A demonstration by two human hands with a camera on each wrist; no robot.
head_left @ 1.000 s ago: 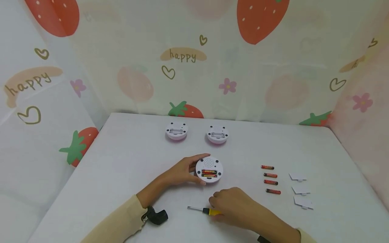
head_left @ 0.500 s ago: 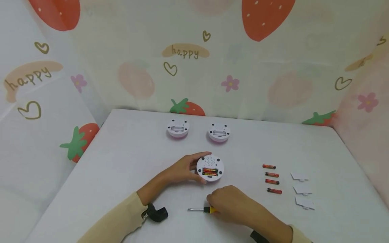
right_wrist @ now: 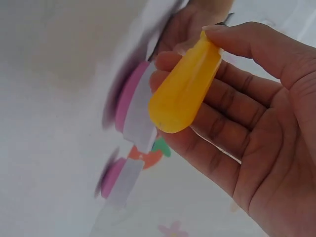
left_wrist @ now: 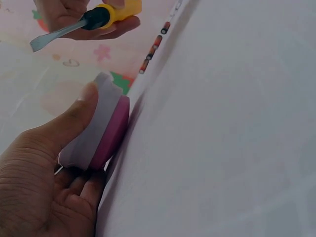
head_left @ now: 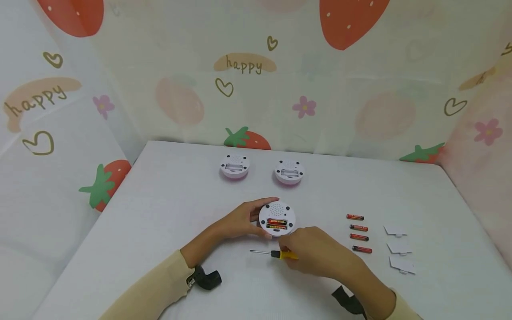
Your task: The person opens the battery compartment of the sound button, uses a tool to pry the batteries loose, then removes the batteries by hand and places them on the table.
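Observation:
A round white device with a pink lower part point(head_left: 277, 209) sits mid-table, its battery bay facing up. Two red-and-gold batteries point(head_left: 277, 223) lie side by side in that bay. My left hand point(head_left: 240, 221) grips the device from the left; in the left wrist view the thumb is on the device's white part point(left_wrist: 98, 123) and the fingers are below. My right hand point(head_left: 320, 251) holds a screwdriver point(head_left: 276, 254) just in front of the device, its flat blade pointing left. The right wrist view shows the yellow handle point(right_wrist: 185, 89) between thumb and fingers.
Behind stand two similar devices, a left one point(head_left: 234, 167) and a right one point(head_left: 289, 172), with open bays holding no batteries. To the right lie several loose batteries point(head_left: 359, 228) in a column. Beyond them are three white battery covers point(head_left: 402, 265).
My right hand has moved forward with the screwdriver, closer to the device. The left hand keeps its grip on the device in about the same place.

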